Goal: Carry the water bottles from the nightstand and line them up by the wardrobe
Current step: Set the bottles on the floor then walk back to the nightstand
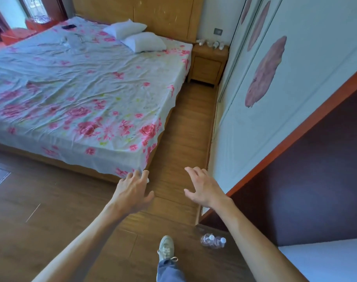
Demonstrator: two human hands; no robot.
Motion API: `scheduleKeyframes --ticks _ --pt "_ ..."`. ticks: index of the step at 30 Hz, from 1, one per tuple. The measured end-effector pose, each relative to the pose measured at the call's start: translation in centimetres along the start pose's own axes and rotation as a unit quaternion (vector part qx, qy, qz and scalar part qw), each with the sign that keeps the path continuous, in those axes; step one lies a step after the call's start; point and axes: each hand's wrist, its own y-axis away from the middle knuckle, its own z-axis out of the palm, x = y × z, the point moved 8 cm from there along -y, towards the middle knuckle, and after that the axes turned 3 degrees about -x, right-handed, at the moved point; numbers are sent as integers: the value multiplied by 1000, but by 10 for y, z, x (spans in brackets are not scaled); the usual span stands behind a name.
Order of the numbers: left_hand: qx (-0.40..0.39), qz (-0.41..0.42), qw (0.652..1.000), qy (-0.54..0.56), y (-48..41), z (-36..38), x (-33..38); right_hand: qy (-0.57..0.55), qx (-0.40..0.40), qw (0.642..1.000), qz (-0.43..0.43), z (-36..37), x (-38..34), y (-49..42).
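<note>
Several clear water bottles [213,44] lie on the wooden nightstand [208,66] at the far end of the aisle, beside the bed's head. Two clear bottles with white caps [213,241] stand on the floor by the wardrobe's [275,123] near corner, low in the view. My left hand [132,192] is stretched forward near the bed's corner, fingers spread, holding nothing. My right hand [204,188] reaches forward over the aisle beside the wardrobe, fingers loosely spread and empty.
A bed [82,94] with a floral sheet and two white pillows [137,36] fills the left. A narrow wooden-floor aisle [185,127] runs between bed and wardrobe toward the nightstand. My shoe [166,248] steps forward. A dark red-edged cabinet [315,180] stands at right.
</note>
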Motion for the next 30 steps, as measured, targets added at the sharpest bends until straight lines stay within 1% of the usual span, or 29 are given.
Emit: scheduleKeyframes --ticks 4,9,13,18,21,24,30 --pt "-9 1 1000 -3 -50 -9 2 -6 4 1000 1 -9 18 -41" --pt "-17 24 1000 -10 -114 -28 14 -21 11 1000 7 -29 46 -88" --pt "2 32 999 -33 -156 -43 16 -35 20 999 10 -48 61 -122" --pt "12 43 998 -35 -201 -56 15 -52 34 998 14 -70 75 -159" --pt "13 57 997 -43 -232 -61 11 -64 36 997 25 -79 86 -181" --pt "-2 65 997 -50 -267 -57 4 -73 34 996 41 -84 99 -204" --pt "-15 93 994 -60 -356 -61 -6 -70 37 994 77 -102 129 -266"
